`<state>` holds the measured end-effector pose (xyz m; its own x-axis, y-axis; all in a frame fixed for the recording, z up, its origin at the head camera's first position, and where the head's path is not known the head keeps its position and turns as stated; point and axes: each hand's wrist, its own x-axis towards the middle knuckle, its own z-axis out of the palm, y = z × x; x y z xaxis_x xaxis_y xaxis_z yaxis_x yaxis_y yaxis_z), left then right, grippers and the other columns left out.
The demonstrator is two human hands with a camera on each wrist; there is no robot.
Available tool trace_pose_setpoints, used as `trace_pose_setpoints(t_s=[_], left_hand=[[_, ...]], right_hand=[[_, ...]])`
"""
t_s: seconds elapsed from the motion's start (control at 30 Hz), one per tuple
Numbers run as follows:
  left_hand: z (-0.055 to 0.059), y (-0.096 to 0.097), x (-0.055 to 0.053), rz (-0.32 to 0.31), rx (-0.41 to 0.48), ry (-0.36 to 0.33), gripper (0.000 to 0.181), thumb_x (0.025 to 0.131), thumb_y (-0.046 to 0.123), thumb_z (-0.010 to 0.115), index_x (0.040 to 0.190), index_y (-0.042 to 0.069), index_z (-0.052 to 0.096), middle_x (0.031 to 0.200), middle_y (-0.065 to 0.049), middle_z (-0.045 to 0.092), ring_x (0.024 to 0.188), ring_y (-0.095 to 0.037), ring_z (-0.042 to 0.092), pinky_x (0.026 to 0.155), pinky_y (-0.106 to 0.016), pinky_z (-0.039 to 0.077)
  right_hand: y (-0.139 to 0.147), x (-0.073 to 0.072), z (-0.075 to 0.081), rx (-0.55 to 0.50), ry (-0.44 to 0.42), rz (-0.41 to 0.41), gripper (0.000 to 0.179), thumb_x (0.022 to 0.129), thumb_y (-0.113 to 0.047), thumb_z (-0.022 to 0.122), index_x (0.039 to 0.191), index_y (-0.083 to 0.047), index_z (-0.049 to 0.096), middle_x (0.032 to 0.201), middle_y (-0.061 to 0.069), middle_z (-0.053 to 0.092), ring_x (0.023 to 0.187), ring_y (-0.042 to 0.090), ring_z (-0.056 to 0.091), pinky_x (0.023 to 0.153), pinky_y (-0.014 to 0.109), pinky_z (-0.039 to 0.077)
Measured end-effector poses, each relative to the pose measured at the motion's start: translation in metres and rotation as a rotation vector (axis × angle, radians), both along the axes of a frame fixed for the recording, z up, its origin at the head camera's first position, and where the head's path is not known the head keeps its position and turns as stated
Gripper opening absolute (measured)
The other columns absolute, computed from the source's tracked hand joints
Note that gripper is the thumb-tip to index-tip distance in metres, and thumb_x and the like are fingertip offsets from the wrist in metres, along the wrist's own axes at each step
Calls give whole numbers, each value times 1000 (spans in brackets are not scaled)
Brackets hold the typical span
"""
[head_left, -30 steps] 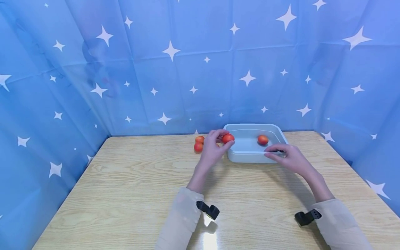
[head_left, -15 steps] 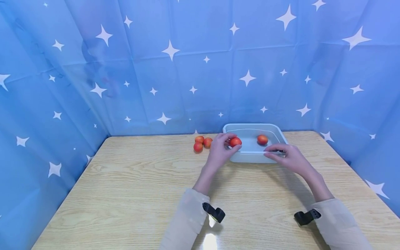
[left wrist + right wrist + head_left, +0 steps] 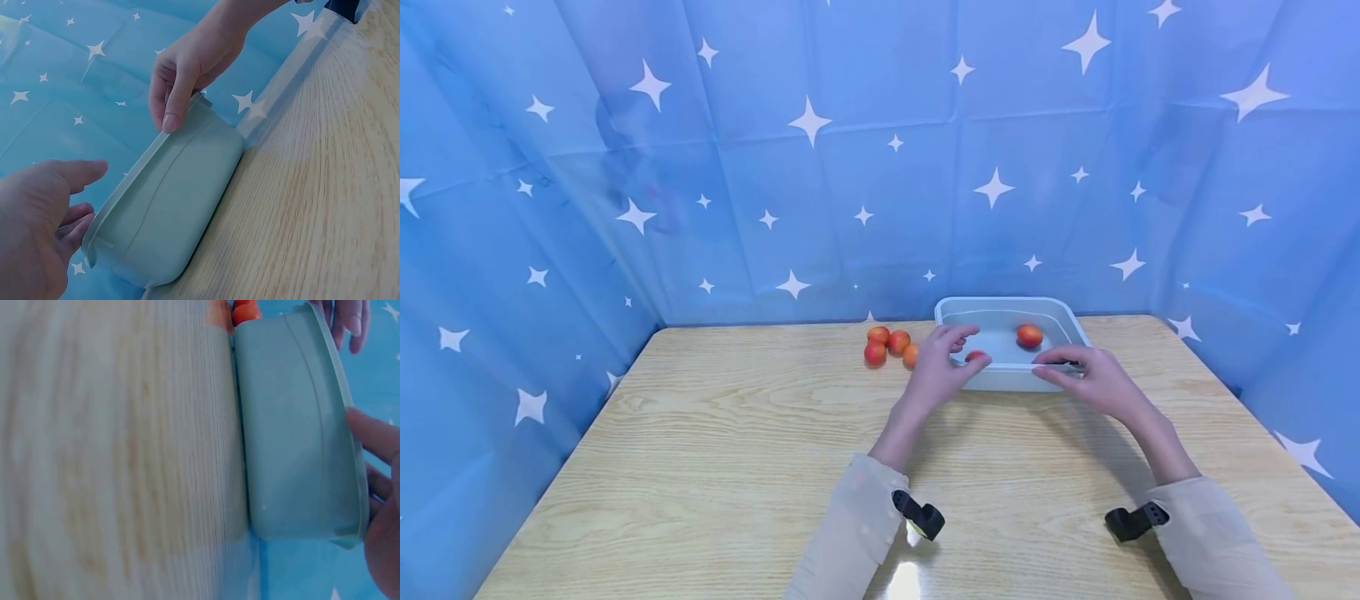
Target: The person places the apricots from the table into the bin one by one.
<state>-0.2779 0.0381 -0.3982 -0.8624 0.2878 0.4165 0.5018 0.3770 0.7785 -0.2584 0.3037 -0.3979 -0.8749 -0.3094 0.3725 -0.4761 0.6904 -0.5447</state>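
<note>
One red fruit (image 3: 1029,336) lies inside the pale blue tub (image 3: 1011,381), right of the tub's middle, and we see a second fruit (image 3: 975,357) in its front left part, half hidden by the tub's front wall and a thumb. That thumb belongs to the left hand (image 3: 937,368), which we find at the tub's left end with thumb and forefinger spread well apart and nothing pinched between them; we cannot tell whether it touches the second fruit. At the tub's front rim, toward the right end, we see the right hand (image 3: 1093,379) pinching the edge, its thumb on the outer side in the right wrist view.

Just left of the tub we count four more fruits (image 3: 898,342) in a close cluster, red to orange. The tub stands upright on a wood-grained tabletop (image 3: 737,458), near its back edge. Behind the tub we see a blue curtain (image 3: 850,167) with white stars. In front of the tub, two light sleeves (image 3: 850,525) reach in, each with a small black camera (image 3: 930,522) at the wrist.
</note>
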Motion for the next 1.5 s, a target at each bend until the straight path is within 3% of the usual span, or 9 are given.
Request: trace_pose_setpoints(t_s=[0.27,0.5,0.77,1.17,1.5], left_hand=[[1,-6,0,22,30,-16,40,92,22,76,130,12,66,125,-10,59,111,-28,63,91,-25,54],[3,-13,-2,45,54,-7,38,92,21,76,129,16,67,122,-2,59,108,-16,57,91,-25,54],[3,-21,-4,48,58,-35,42,92,20,76,132,13,65,128,-14,57,112,-31,59,88,-27,55],[0,-34,-11,101,74,-46,43,93,18,75,133,11,64,128,-6,57,115,-27,56,95,-42,54],[-8,-46,-17,114,73,-42,44,91,13,74,133,4,62,127,-12,59,117,-36,56,97,-46,52]], right_hand=[[-1,2,0,0,1,-4,17,94,-21,74,109,-13,77,101,-1,74,89,5,59,76,19,47],[0,2,0,1,9,5,17,94,-20,74,108,-13,78,100,-1,74,88,5,59,75,20,47],[0,3,0,13,17,0,16,93,-20,75,108,-14,78,100,-1,74,90,4,59,77,21,47],[0,1,0,12,2,-3,17,94,-22,74,109,-14,78,100,-2,74,89,6,59,75,22,47],[0,2,1,4,-4,4,18,94,-21,74,110,-14,77,101,-1,74,90,5,61,75,20,48]])
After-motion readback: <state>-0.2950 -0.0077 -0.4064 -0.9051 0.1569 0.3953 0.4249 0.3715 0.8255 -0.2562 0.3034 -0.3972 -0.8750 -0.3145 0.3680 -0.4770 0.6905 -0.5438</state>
